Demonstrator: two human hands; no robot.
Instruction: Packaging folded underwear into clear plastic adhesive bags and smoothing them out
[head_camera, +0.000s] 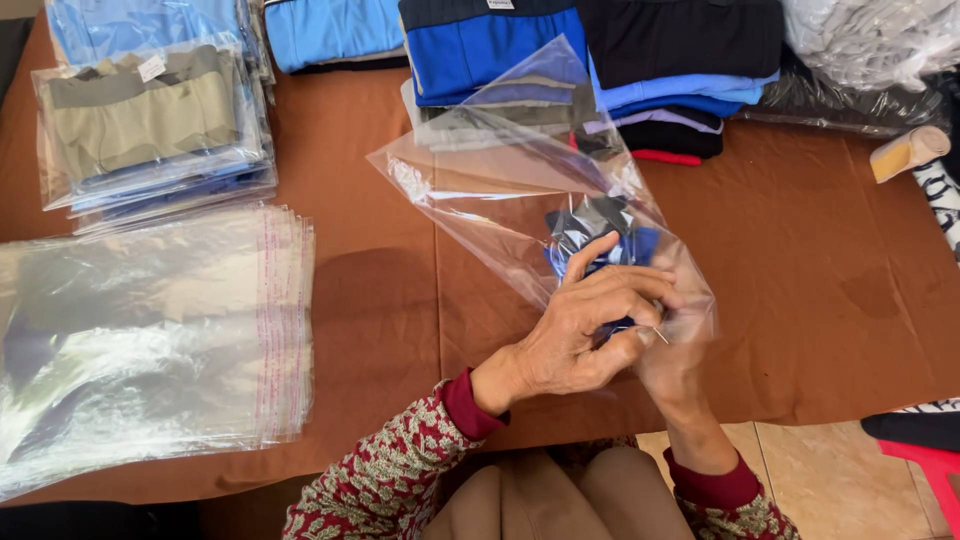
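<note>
A clear plastic bag (500, 190) is lifted over the brown table (380, 300), its far end slanting toward the garment stacks. Inside its near end is a bunched blue and grey garment (598, 232). My left hand (585, 335) is closed over the bag's near end, fingers curled on the plastic and cloth. My right hand (675, 345) grips the same end from the right, partly hidden behind the left hand and under the plastic. Both sleeves are dark red with a floral print.
A stack of empty clear bags (150, 340) lies at the left. Bagged garments (150, 125) are piled at the back left. Folded blue, black and grey garments (600, 70) sit at the back. A tape roll (908, 152) lies at the right edge.
</note>
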